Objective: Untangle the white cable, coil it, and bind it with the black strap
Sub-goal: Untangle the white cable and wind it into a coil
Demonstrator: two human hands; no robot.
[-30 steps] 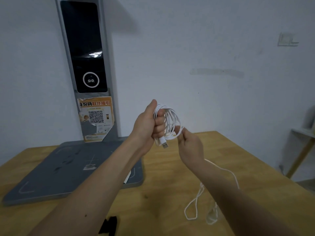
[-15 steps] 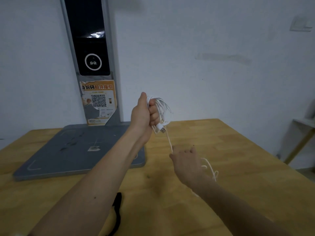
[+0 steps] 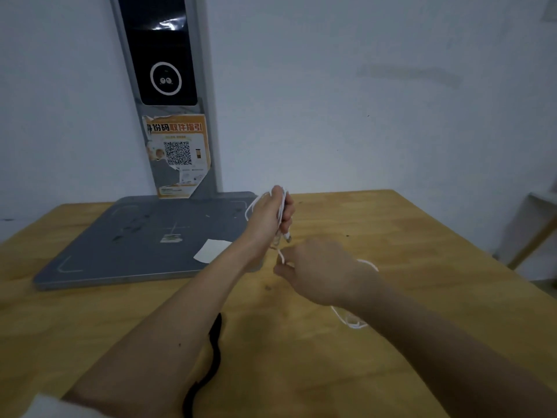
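Observation:
My left hand (image 3: pixel 269 217) is closed around a small coil of the white cable (image 3: pixel 282 206), with a plug end hanging just below the fist. A strand runs from there down to my right hand (image 3: pixel 316 271), which pinches it a little lower and to the right. The loose rest of the cable lies on the wooden table (image 3: pixel 407 236) behind and under my right wrist. The black strap (image 3: pixel 211 354) lies on the table near me, partly hidden by my left forearm.
A grey flat base (image 3: pixel 135 239) with an upright post and dark screen (image 3: pixel 162 49) stands at the back left, with a white paper slip (image 3: pixel 211 250) on it. The table's right edge drops off beside a pale shelf (image 3: pixel 542 200).
Both hands have dropped lower toward the table. My right hand left the coil and slid down along the strand. The view has tilted down, showing more of the black strap.

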